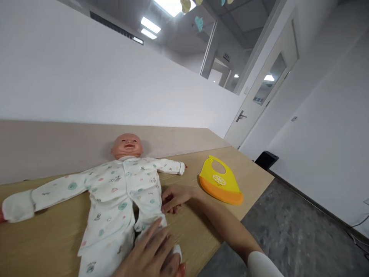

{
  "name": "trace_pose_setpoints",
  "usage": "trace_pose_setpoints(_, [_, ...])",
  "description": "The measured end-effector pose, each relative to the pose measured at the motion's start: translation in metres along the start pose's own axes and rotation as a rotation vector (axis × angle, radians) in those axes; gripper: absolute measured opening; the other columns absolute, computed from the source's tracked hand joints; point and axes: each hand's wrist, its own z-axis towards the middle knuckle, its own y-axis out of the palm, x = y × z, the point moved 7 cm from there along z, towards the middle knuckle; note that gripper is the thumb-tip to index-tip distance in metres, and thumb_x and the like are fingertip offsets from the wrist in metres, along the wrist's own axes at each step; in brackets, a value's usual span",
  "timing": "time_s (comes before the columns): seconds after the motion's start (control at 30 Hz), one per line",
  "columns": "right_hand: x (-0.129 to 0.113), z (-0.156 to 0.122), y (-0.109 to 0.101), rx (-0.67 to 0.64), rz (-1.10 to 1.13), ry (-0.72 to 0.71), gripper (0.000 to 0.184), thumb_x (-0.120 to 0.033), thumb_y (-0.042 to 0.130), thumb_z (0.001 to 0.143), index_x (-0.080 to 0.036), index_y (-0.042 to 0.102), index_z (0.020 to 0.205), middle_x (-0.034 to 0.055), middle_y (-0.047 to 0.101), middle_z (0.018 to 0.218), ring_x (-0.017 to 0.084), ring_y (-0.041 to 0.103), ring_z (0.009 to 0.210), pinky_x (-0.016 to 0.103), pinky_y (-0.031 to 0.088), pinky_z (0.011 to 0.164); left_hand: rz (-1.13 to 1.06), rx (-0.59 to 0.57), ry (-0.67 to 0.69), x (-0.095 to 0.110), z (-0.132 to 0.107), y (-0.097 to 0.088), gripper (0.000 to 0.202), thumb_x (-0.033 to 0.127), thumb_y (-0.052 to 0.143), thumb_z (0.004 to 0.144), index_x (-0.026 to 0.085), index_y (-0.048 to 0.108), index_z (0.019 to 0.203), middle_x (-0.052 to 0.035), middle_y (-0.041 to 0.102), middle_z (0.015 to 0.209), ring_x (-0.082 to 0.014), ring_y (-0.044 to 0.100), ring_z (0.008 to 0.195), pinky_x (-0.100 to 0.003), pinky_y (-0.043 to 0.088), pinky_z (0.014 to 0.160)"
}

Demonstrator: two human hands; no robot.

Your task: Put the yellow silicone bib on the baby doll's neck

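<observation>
A baby doll (127, 146) lies on its back on the table, dressed in a white printed baby suit (111, 188) with the arms spread wide. The front panels meet down the middle, and a gap shows between the legs. Across the doll's lower leg, at the bottom of the view, lies my left hand (150, 252) with fingers stretched out. My right hand (176, 197) is at the doll's hip, its fingers curled against the edge of the suit. Those fingertips are partly hidden. A yellow and orange bib (219, 180) with a white citrus print lies flat beyond my right forearm.
The wooden table (198, 231) meets a low white partition (115, 92) at the back. Its right edge drops to a dark grey floor (285, 231). Farther off are a door (259, 88) and a black object (265, 159) against the wall.
</observation>
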Motion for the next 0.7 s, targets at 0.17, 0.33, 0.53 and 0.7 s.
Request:
trace_pose_setpoints(0.17, [0.001, 0.000, 0.000, 0.011, -0.001, -0.030, 0.045, -0.055, 0.067, 0.075, -0.012, 0.058, 0.079, -0.0027, 0.059, 0.062, 0.006, 0.058, 0.050, 0.013, 0.036, 0.041, -0.170, -0.289, -0.135, -0.023, -0.001, 0.002, 0.023, 0.033, 0.056, 0.087, 0.027, 0.060, 0.109, -0.0034, 0.061, 0.119, -0.0266, 0.044, 0.123, -0.051, 0.013, 0.115])
trace_pose_setpoints(0.33, [-0.002, -0.002, 0.000, -0.004, -0.012, -0.060, 0.044, -0.055, 0.063, 0.079, -0.011, 0.056, 0.077, -0.0017, 0.059, 0.063, 0.006, 0.059, 0.049, 0.012, 0.036, 0.040, -0.276, -0.317, -0.169, -0.033, 0.002, 0.003, 0.021, 0.022, 0.058, 0.085, 0.026, 0.059, 0.105, -0.0034, 0.060, 0.116, -0.0275, 0.043, 0.123, -0.051, 0.019, 0.114])
trace_pose_setpoints(0.53, [-0.002, -0.003, 0.001, 0.008, -0.018, -0.067, 0.045, -0.056, 0.059, 0.082, -0.011, 0.057, 0.078, -0.0011, 0.059, 0.064, 0.006, 0.059, 0.050, 0.012, 0.036, 0.040, -0.387, -0.298, -0.193, -0.046, -0.002, 0.005, 0.032, 0.015, 0.059, 0.080, 0.027, 0.057, 0.109, 0.0009, 0.062, 0.117, -0.0251, 0.043, 0.124, -0.051, 0.010, 0.116])
trace_pose_setpoints(0.7, [-0.001, -0.003, 0.002, 0.019, -0.019, -0.033, 0.045, -0.056, 0.060, 0.081, -0.012, 0.055, 0.075, -0.0024, 0.059, 0.061, 0.005, 0.057, 0.047, 0.011, 0.034, 0.039, -0.473, -0.308, -0.187, -0.049, 0.000, 0.005, 0.033, 0.007, 0.055, 0.079, 0.025, 0.057, 0.106, 0.0010, 0.064, 0.113, -0.0192, 0.050, 0.118, -0.042, 0.022, 0.116])
